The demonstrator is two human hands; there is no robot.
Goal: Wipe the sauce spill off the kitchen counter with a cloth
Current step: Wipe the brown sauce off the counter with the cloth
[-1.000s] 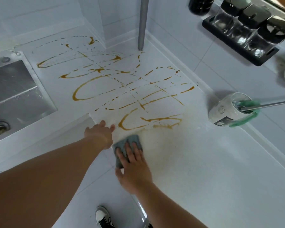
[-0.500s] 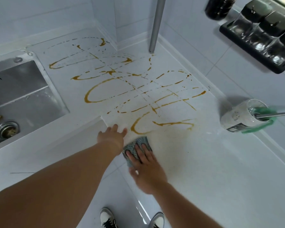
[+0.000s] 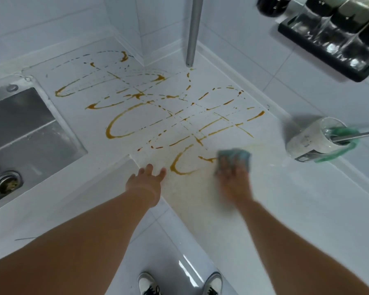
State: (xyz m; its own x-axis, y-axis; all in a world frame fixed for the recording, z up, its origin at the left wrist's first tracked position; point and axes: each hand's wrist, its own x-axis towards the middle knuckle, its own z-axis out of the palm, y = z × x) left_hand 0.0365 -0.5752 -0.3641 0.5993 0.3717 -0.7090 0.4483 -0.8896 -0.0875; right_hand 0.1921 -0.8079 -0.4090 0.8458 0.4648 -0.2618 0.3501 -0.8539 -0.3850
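Observation:
Brown sauce (image 3: 124, 133) is drizzled in loops and lines across the white counter (image 3: 307, 209). A blue-grey cloth (image 3: 235, 155) lies flat on the nearest sauce line, blurred by motion. My right hand (image 3: 232, 179) presses on it with flat fingers. My left hand (image 3: 146, 183) rests open on the counter's inner corner edge, left of the cloth, fingers spread. A faint yellowish smear marks the counter around and below the cloth.
A steel sink (image 3: 19, 133) with a drain (image 3: 5, 185) is at the left. A metal pole (image 3: 193, 33) stands at the back. A white cup (image 3: 313, 141) with a green item and metal handle lies right. A black wall rack (image 3: 337, 35) hangs above it.
My right hand has slid the cloth to the right and away, over the nearest sauce line, wiping part of it. My left hand stays at the counter corner.

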